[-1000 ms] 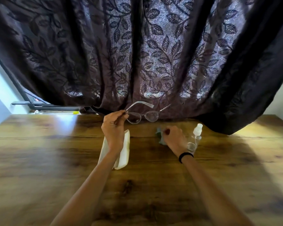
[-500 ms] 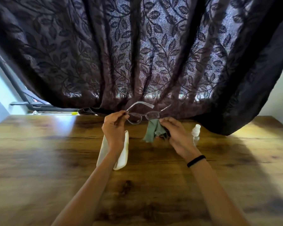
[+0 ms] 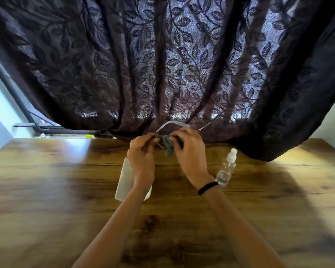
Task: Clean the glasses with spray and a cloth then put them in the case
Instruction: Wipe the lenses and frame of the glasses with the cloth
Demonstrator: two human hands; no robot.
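**Glasses in mid-air under the cloth: where I saw it going wrong**

The glasses (image 3: 168,123) were up off the table (image 3: 66,180), held between both hands in front of the curtain (image 3: 182,64), with one clear temple arm arching above the fingers. The left hand (image 3: 141,153) pinched the frame at its left end. The right hand (image 3: 190,149) had its fingers curled round the green cloth (image 3: 167,147) and pressed it against the front of the frame. The lenses were hidden behind fingers and cloth, so I could not tell which one was being rubbed; it was probably the left one.

My main worry was the thin pinch on the left. A hard rub from the right hand could twist the frame out of it or bend the hinge, and the glasses would drop onto the wood. Bare fingertips close to the lens could also smear what the cloth had cleaned.

The white case (image 3: 125,178) lay flat on the table just under the left wrist, so a lowered forearm could shove it. The spray bottle (image 3: 227,167) stood just beside the right wrist with its black band (image 3: 207,187), and a careless swing outward could tip it over.
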